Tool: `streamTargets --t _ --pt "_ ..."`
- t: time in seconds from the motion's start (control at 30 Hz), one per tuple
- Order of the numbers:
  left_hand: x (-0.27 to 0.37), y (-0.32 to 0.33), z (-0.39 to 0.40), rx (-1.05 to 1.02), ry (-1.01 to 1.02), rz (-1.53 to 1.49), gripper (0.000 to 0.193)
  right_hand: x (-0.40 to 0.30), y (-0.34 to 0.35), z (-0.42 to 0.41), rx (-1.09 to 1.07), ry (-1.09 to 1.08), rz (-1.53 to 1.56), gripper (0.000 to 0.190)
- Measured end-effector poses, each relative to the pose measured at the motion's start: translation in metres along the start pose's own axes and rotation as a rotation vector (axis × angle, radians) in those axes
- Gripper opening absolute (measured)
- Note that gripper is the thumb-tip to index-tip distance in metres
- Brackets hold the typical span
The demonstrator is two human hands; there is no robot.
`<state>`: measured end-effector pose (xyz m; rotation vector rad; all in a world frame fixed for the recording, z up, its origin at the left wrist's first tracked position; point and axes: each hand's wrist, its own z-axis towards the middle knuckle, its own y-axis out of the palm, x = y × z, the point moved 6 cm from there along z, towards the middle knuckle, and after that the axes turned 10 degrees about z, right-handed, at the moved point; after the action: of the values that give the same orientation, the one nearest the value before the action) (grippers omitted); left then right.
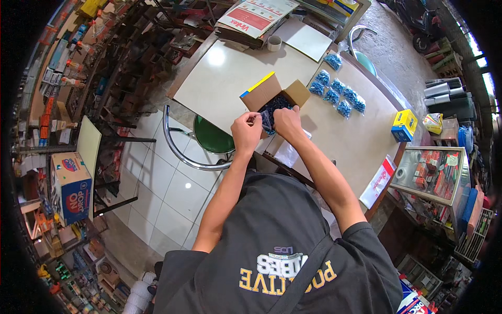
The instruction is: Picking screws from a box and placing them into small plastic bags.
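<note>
An open cardboard box (262, 92) with raised flaps stands on the table (345, 129), with many small dark blue pieces inside. My left hand (247, 131) pinches the edge of a clear plastic bag (268, 119) at the box's near left side. My right hand (287, 121) is at the box's near right edge, its fingers bent down by the bag and the blue pieces; what they hold is hidden. Several clear bags of small blue pieces (331, 96) lie on the table right of the box. A stack of clear plastic bags (288, 152) lies at the near table edge, under my right forearm.
A yellow and blue box (404, 125) stands at the right table edge, near a red and white plastic packet (378, 182). A cup (274, 43) and a stack of papers (255, 17) are at the back. A green chair (213, 135) stands left of the table.
</note>
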<state>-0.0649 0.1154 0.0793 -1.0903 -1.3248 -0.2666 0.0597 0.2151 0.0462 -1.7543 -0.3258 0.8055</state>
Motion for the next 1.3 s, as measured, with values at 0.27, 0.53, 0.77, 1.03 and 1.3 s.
streamTargets --t 0.27,0.53,0.77,1.03,1.3 --pt "-0.002 -0.003 -0.002 0.011 0.026 0.019 0.018 0.017 -0.013 -0.004 0.056 0.032 0.372 0.018" --pt "0.010 0.000 -0.005 -0.030 0.014 -0.018 0.017 0.015 -0.038 -0.021 0.063 0.131 1.349 0.025" --pt "0.001 0.011 -0.001 -0.065 0.010 -0.069 0.016 0.002 -0.048 -0.033 0.045 0.110 1.217 0.025" --pt "-0.004 0.013 0.001 -0.078 -0.006 -0.094 0.018 -0.002 -0.052 -0.032 0.111 0.163 1.158 0.027" --pt "-0.003 0.010 0.003 -0.076 -0.008 -0.072 0.018 -0.019 -0.057 -0.033 0.308 0.049 1.052 0.026"
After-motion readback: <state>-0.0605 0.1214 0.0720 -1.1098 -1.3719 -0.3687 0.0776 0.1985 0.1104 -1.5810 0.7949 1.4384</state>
